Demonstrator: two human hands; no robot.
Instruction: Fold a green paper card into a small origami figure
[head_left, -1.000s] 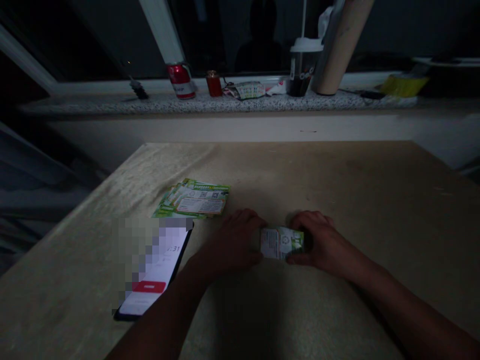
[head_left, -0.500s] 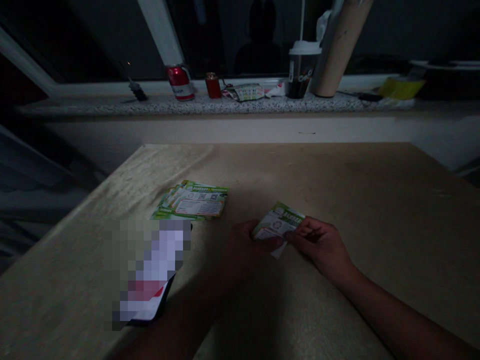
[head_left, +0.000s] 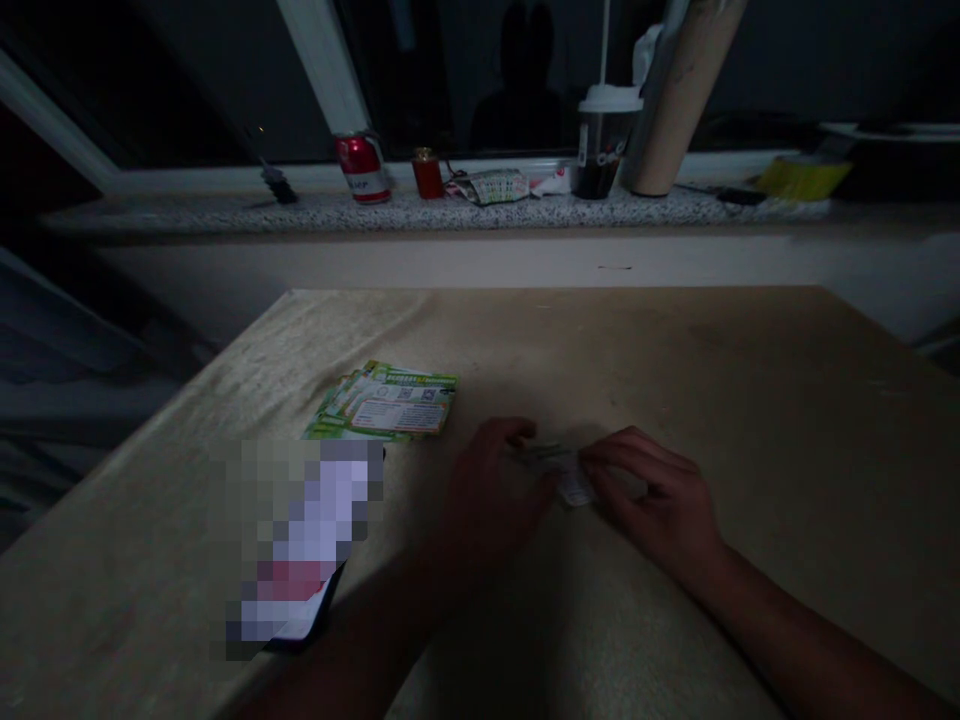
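Head view: small printed leaflet low over the table, between the two hands, foreshortened and dim. Right hand pinches its right side between thumb and fingertips. Left hand curved at the other side, thumb apart from fingers; whether it grips, cannot tell.

Edges: table's far edge runs straight across, well beyond the hands, just short of the pale wall under the windowsill. Bare tabletop spreads from right hand towards the right edge. Left side tighter: fanned leaflet pile beyond and left of left hand, phone nearer, beside left forearm.

Change from half a second ago: leaflet then showed a broad face with green header; now tipped, mostly a pale lower part and thin green strip. Left thumb no longer lies across its face. Pile and phone unmoved.

Writing: pile's top leaflet has green header, too blurred to read, two square codes, framed small print. Red can on sill, pale band, last letters look like "er". Lidded cup lettered, unclear. Phone screen pixelated.
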